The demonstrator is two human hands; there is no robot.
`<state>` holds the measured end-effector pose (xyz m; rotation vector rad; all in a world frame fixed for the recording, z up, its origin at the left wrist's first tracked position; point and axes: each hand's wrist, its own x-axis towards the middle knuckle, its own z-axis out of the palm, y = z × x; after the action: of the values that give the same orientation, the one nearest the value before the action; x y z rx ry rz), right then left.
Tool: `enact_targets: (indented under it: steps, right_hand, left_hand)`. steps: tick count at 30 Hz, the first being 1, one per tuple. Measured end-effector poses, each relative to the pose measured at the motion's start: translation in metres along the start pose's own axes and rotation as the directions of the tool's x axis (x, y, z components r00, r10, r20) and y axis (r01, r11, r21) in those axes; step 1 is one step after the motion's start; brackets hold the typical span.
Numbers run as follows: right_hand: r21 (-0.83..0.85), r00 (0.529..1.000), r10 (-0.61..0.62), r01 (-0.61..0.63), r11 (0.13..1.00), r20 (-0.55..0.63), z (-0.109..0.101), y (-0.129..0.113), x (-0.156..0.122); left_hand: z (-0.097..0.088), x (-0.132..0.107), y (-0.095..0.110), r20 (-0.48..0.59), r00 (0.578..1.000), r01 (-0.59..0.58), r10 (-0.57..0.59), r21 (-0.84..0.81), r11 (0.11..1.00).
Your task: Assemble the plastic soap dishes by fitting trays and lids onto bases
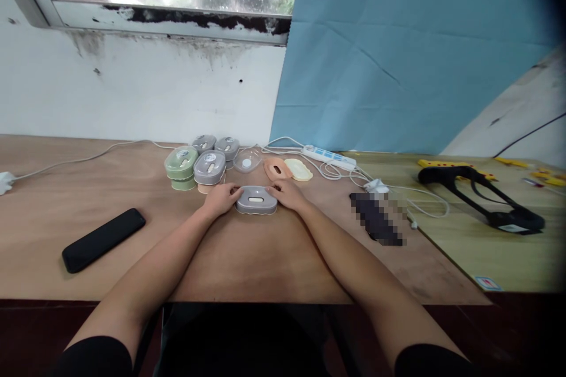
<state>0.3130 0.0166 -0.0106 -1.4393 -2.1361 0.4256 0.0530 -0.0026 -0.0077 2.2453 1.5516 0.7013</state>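
Note:
A small grey lidded box [256, 207] with a pale slot in its top and a wavy lower rim sits on the brown table in front of me. My left hand [220, 198] holds its left end, thumb and fingers closed at the edge. At the opposite end, my right hand [287, 193] grips it the same way. Just behind lie a clear lid [247, 161], an orange slotted piece [277, 169] and a cream wavy-edged piece [299, 169]. Stacked to the left are a green box [181, 164] and several grey ones, including the nearest grey box [209, 167].
A black phone [104, 240] lies at left. A white power strip [329, 157] and tangled cables run along the back right. A pixelated dark object [378, 221] lies right of my arm. Farther right, a black strap-like frame [481, 200] rests on the lighter table.

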Motion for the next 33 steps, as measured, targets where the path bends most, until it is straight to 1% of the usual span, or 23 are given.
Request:
enact_targets:
  steps: [3, 6, 10, 12, 15, 17, 21, 23, 26, 28, 31, 33]
  right_hand:
    - [-0.005, 1.0, -0.009, 0.009, 1.0, 0.006, 0.0, 0.0, 0.0]
    - [-0.008, 1.0, -0.012, 0.013, 1.0, 0.007, 0.0, 0.001, 0.001]
    - [0.001, 1.0, -0.01, 0.01, 1.0, 0.009, -0.001, -0.001, 0.0]
    - [-0.002, 1.0, 0.004, -0.004, 1.0, 0.016, -0.002, -0.002, -0.001]
    - [-0.024, 1.0, 0.011, -0.011, 1.0, 0.01, -0.004, -0.006, -0.002]
    - [-0.036, 1.0, 0.002, -0.002, 0.999, 0.007, -0.004, -0.007, -0.002]
    - [-0.043, 1.0, -0.012, 0.012, 0.999, 0.009, -0.004, -0.006, -0.002]
    - [-0.044, 1.0, -0.024, 0.024, 0.999, 0.006, -0.004, -0.005, -0.002]
    - [-0.041, 1.0, -0.024, 0.024, 0.999, 0.008, -0.003, -0.004, -0.002]
    - [-0.037, 1.0, -0.017, 0.018, 0.999, 0.012, -0.004, -0.005, -0.003]
    - [-0.034, 1.0, -0.018, 0.018, 0.999, 0.013, -0.004, -0.005, -0.003]
    - [-0.034, 1.0, -0.015, 0.015, 0.999, 0.012, -0.003, -0.005, -0.002]
  left_hand:
    - [0.001, 0.001, -0.001, -0.047, 0.997, -0.069, 0.067, -0.033, 0.997]
    - [0.0, 0.002, 0.002, -0.11, 0.986, -0.133, 0.121, -0.106, 0.985]
    - [-0.004, 0.008, 0.011, -0.19, 0.973, -0.164, 0.128, -0.187, 0.969]
    - [-0.004, 0.016, 0.015, -0.183, 0.973, -0.175, 0.141, -0.186, 0.967]
    - [0.001, 0.032, 0.019, -0.137, 0.975, -0.193, 0.172, -0.153, 0.969]
    - [0.006, 0.044, 0.02, -0.095, 0.983, -0.171, 0.16, -0.12, 0.978]
    - [0.015, 0.066, 0.023, 0.012, 0.998, -0.064, 0.064, -0.015, 0.998]
    - [0.017, 0.073, 0.026, 0.05, 0.998, -0.025, 0.023, 0.033, 0.999]
    - [0.021, 0.077, 0.029, 0.092, 0.995, 0.02, -0.03, 0.103, 0.994]
    - [0.023, 0.076, 0.031, 0.089, 0.995, 0.028, -0.041, 0.149, 0.988]
    - [0.026, 0.072, 0.033, 0.025, 0.999, 0.023, -0.028, 0.195, 0.981]
    - [0.027, 0.07, 0.034, -0.011, 0.999, 0.044, -0.043, 0.217, 0.975]
